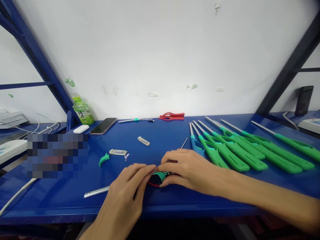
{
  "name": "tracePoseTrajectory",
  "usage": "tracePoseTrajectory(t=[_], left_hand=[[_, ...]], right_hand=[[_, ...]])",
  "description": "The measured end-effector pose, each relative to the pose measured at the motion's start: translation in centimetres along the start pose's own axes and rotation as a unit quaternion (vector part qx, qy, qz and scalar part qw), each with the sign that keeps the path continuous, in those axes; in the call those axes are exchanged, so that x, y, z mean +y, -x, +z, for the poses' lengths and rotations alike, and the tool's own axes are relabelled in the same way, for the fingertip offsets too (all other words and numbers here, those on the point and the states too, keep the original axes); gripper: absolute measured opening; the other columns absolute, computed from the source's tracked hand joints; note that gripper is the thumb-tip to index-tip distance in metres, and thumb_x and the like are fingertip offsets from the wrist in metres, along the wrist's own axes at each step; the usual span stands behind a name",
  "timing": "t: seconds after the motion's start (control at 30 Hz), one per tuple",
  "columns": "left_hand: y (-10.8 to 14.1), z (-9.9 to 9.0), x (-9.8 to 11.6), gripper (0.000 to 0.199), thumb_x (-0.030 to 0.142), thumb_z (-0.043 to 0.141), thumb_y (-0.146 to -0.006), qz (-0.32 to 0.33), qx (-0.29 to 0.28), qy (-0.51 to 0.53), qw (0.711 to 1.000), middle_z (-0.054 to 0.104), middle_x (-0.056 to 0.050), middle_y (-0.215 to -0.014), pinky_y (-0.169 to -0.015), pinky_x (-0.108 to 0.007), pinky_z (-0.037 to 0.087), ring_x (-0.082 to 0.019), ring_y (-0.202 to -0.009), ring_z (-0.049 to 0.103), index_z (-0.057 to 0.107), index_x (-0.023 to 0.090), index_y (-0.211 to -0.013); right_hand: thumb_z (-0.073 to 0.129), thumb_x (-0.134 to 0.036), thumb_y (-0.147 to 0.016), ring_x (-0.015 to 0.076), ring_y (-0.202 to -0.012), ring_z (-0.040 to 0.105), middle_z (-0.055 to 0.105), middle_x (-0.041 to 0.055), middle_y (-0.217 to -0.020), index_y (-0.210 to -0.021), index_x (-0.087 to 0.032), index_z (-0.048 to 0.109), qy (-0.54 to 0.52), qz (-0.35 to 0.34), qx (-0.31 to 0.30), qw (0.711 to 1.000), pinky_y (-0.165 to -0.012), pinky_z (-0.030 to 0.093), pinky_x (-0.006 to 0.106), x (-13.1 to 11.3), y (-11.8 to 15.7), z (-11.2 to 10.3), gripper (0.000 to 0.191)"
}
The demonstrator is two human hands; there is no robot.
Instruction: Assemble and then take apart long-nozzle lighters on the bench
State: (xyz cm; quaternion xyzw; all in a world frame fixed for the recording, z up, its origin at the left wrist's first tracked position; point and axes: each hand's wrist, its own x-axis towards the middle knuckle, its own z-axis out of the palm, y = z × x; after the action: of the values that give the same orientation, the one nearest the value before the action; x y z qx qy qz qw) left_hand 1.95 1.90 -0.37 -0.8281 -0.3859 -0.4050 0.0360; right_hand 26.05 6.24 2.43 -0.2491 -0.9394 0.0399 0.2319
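Near the table's front edge, my left hand [128, 186] and my right hand [185, 168] meet on a partly open lighter handle [155, 184] with a red rim. A green part [162, 175] shows in it between my fingertips. The fingers of both hands are closed on the handle, and they hide much of it. A thin metal rod [184, 142] sticks out behind my right hand. Beside my left hand lies a silver tube [96, 192], its right end hidden. Farther left are a curved green trigger piece [104, 160] and a clear fuel tank [118, 152].
Several green long-nosed lighters [233, 155] and a blue one [198, 146] lie on the right. Toward the wall are a red handle shell [172, 116], a lighter rod with wires [136, 120], another clear tank [143, 141], a phone [103, 126] and a green bottle [83, 111].
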Motion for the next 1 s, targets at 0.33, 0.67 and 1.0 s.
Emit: tracePoseTrajectory(t=[0.33, 0.67, 1.0], left_hand=[[0.12, -0.99, -0.68, 0.026, 0.022, 0.048, -0.108, 0.014, -0.038, -0.094, 0.995, 0.076, -0.001, -0.097, -0.074, -0.034, 0.059, -0.019, -0.08, 0.072, 0.074, 0.024, -0.107], [-0.07, -0.73, -0.27, 0.029, 0.017, 0.042, -0.109, 0.033, -0.052, -0.132, 0.989, 0.074, -0.002, -0.094, -0.071, -0.035, 0.054, -0.021, -0.079, 0.07, 0.069, 0.021, -0.102], [-0.05, -0.65, -0.13, 0.02, 0.018, 0.043, -0.109, -0.011, -0.073, -0.094, 0.993, 0.071, 0.001, -0.094, -0.071, -0.033, 0.052, -0.019, -0.078, 0.068, 0.062, 0.025, -0.105]], right_hand=[[0.066, -0.042, -0.103, 0.0216, -0.096, 0.072, 0.075, 0.0064, -0.113, -0.127, -0.02, 0.074, -0.043, 0.013, -0.022, 0.999, -0.088, 0.054, 0.034, -0.19, 0.12, -0.53, 0.033], [0.065, -0.042, -0.104, 0.022, -0.098, 0.072, 0.076, 0.006, -0.114, -0.127, -0.02, 0.075, -0.036, 0.003, -0.014, 0.999, -0.089, 0.055, 0.035, -0.03, 0.22, -0.35, 0.033], [0.053, -0.043, -0.11, 0.0192, -0.091, 0.069, 0.069, 0.0047, -0.12, -0.138, -0.032, 0.069, -0.006, -0.004, -0.041, 0.999, -0.087, 0.053, 0.036, -0.08, 0.47, -0.64, 0.035]])
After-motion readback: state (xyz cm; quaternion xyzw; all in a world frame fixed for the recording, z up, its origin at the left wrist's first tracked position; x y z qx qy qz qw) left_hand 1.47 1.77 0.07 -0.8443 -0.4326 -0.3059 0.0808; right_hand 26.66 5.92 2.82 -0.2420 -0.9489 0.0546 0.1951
